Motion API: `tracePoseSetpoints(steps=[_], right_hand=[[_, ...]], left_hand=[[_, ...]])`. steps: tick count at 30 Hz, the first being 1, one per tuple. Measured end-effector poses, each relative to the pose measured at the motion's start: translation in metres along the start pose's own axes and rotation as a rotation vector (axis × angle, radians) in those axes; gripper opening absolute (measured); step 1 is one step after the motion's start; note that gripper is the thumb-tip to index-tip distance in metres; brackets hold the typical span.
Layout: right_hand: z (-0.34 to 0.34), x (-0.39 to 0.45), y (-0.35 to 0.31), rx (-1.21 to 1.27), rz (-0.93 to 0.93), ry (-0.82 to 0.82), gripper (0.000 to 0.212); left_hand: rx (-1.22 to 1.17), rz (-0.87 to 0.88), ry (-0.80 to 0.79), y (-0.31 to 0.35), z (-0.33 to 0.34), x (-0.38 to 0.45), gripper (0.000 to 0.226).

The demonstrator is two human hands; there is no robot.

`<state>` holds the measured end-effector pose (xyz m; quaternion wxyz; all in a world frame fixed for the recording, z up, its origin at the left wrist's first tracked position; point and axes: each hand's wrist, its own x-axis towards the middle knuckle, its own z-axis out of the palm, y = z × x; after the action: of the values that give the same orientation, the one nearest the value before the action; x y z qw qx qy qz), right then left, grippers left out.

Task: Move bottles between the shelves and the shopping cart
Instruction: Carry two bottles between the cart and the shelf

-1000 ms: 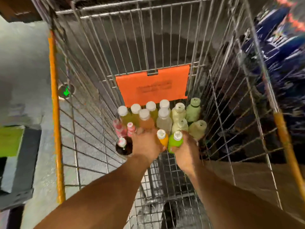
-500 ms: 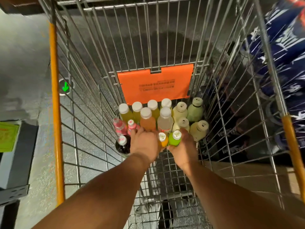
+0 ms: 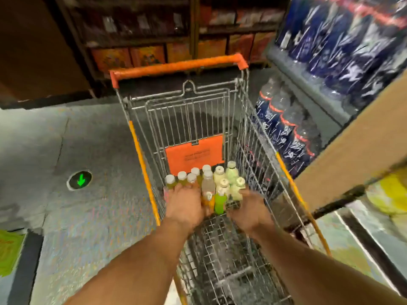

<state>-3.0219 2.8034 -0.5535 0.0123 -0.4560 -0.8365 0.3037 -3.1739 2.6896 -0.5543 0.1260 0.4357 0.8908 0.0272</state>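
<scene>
While both arms reached down into the shopping cart (image 3: 246, 133) at frame centre, the left hand (image 3: 187, 205) lay beside the orange bottle (image 3: 208, 200) and the right hand (image 3: 250, 211) beside the green bottle (image 3: 219, 203); blur hid whether either gripped. Other bottles (image 3: 211, 177) stood clustered just above, below the orange placard (image 3: 195, 154).

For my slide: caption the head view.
Both hands, left and right, reach bottles in a cart.

Right hand (image 3: 247, 211) off green bottle (image 3: 219, 203)
</scene>
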Motion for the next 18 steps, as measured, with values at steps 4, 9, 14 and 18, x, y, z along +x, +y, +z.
tracePoseSetpoints(steps=[4,9,14,18], right_hand=[[-0.054,-0.117,-0.042,-0.022,0.081,0.118,0.069],[-0.098,-0.281,-0.087,0.046,0.214,0.308,0.078],[-0.138,-0.421,-0.087,0.068,0.311,0.488,0.067],[-0.17,-0.525,-0.058,0.055,0.411,0.626,0.072]], left_hand=[[0.078,0.128,0.153,-0.006,-0.073,-0.087,0.052],[0.066,0.342,0.224,0.002,-0.165,-0.208,0.053],[0.107,0.578,0.248,0.057,-0.218,-0.307,0.073],[0.085,0.741,0.24,0.121,-0.226,-0.392,0.057]])
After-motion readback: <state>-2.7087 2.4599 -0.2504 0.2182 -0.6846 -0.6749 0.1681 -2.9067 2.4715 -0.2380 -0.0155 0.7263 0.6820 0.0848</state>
